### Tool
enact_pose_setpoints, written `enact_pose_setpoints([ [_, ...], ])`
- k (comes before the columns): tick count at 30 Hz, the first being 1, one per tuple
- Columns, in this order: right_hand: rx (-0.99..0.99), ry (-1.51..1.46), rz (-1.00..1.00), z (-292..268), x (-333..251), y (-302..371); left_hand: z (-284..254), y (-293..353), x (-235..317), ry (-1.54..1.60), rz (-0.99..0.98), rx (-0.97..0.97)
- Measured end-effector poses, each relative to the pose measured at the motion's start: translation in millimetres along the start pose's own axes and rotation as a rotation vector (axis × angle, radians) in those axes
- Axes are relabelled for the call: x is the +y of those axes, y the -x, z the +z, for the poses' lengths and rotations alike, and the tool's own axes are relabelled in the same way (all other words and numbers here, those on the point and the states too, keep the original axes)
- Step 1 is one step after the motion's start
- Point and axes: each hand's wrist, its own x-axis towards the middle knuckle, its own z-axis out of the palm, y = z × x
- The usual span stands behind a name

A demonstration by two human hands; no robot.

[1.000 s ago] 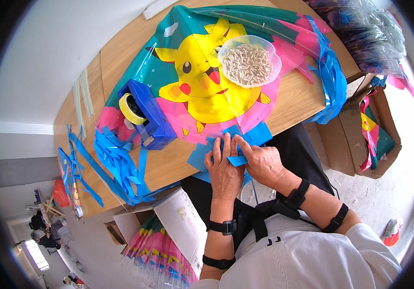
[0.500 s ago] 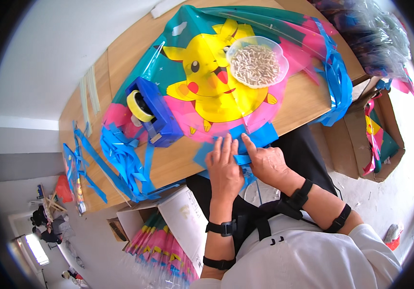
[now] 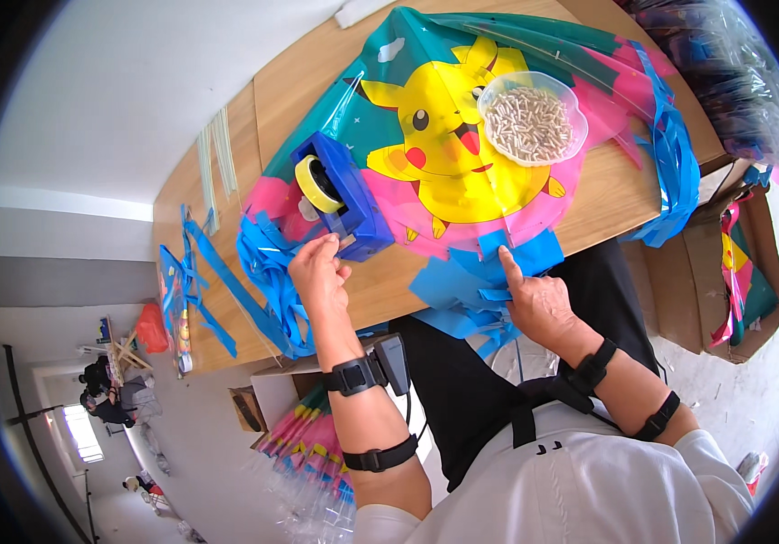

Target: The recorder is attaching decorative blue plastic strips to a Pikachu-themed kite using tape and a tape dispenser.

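A plastic kite [image 3: 439, 118] printed with a yellow cartoon figure on green and pink lies spread on the table. My left hand [image 3: 321, 276] is at the front end of the blue tape dispenser [image 3: 358, 204], finger and thumb pinched on the end of the clear tape [image 3: 346, 241]. At the kite's near edge, my right hand [image 3: 542, 299] presses its outstretched index finger on a blue plastic strip [image 3: 494, 247], its other fingers curled. More blue strips [image 3: 462, 286] hang over the table edge beside it.
A clear bowl of small white tubes [image 3: 580, 131] sits on the kite. Blue streamers [image 3: 267, 276] lie left, others [image 3: 675, 181] right. Thin white sticks [image 3: 219, 159] lie at the far left. Cardboard boxes [image 3: 680, 281] stand below the table, and plastic-wrapped bundles [image 3: 725, 72] at far right.
My left hand has moved left from the blue strips to the tape dispenser and pinched the tape. My right index finger stays on the blue strip. The whole view has shifted.
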Motion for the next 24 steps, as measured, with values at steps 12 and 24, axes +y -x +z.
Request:
enact_pose_setpoints([
  [12,0.007,0.017,0.000,2.0,0.9,1.3,0.0,7.9,-12.7,0.477,0.137,-0.066],
  [24,0.007,0.028,-0.017,0.6,-2.8,0.2,10.7,23.2,-39.2,0.669,-0.175,0.028],
])
